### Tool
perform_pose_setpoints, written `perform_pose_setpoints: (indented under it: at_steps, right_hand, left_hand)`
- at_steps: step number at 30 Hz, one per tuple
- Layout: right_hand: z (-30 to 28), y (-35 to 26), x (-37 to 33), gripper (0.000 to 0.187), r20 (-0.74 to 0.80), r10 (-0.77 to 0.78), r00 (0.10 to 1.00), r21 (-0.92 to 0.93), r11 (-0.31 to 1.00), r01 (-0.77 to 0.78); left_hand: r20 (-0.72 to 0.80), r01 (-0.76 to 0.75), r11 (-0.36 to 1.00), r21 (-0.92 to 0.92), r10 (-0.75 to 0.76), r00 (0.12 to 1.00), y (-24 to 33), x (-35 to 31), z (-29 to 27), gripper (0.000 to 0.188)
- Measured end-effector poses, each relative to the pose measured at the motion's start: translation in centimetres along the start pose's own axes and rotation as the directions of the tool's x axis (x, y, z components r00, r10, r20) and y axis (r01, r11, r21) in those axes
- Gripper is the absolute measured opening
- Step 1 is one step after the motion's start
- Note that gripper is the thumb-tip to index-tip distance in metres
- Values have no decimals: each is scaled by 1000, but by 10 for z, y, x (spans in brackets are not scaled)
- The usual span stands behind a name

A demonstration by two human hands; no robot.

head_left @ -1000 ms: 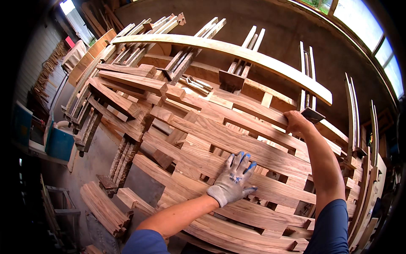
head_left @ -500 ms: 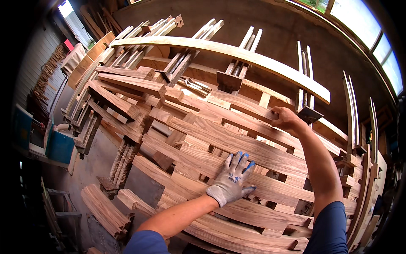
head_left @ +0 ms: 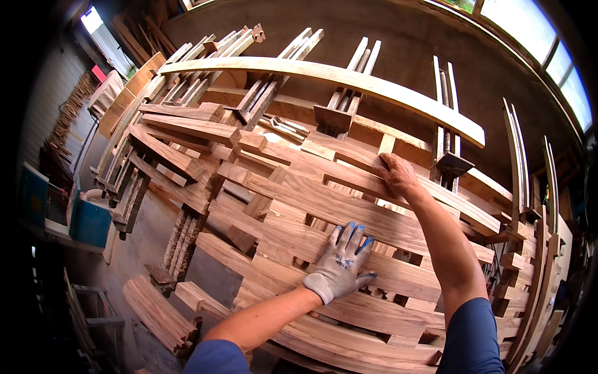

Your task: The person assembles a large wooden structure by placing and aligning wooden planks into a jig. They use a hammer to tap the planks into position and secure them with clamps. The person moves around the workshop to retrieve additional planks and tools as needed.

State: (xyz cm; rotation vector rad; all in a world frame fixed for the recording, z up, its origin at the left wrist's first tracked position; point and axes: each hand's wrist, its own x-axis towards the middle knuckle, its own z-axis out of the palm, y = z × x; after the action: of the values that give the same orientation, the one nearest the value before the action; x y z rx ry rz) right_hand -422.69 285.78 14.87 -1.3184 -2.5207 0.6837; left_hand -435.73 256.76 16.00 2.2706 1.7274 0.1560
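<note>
Gloved L hand (head_left: 340, 264) is laid flat w/ fingers spread on the mid slats (head_left: 398, 278) right in front, prob so they're kept steady, nothing gripped there. Bare R hand (head_left: 402, 176) is curled over the far slat (head_left: 357, 153) nr a screw clamp (head_left: 455, 163), tho whether it's pinched tight can't be told. Blue bin-like thing (head_left: 88, 219) can be seen off left, contents can't be made out tbh.

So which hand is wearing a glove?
The left hand, spread on the wooden slats: it wears a grey-and-blue work glove; the right hand is bare.
</note>
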Motion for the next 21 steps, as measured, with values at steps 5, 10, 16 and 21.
perform_pose_setpoints:
  at_steps: [5,10,16,21]
  right_hand:
    - [-8,-4,-1,34,38,-83,996,-43,996,84]
    - [-16,8,22,32,224,-142,964,-233,953,195]
    - [-21,-5,32,34,272,-115,955,-323,924,203]
    - [-19,-8,38,36,297,-120,947,-337,915,222]
  left_hand:
    - [-20,1,1000,-2,-1,1000,-1,-1,6,90]
    - [1,-8,1000,0,8,1000,0,2,1,91]
    - [15,6,1000,-24,-6,1000,-1,0,2,91]
    - [45,15,1000,-12,-14,999,-2,-1,-5,91]
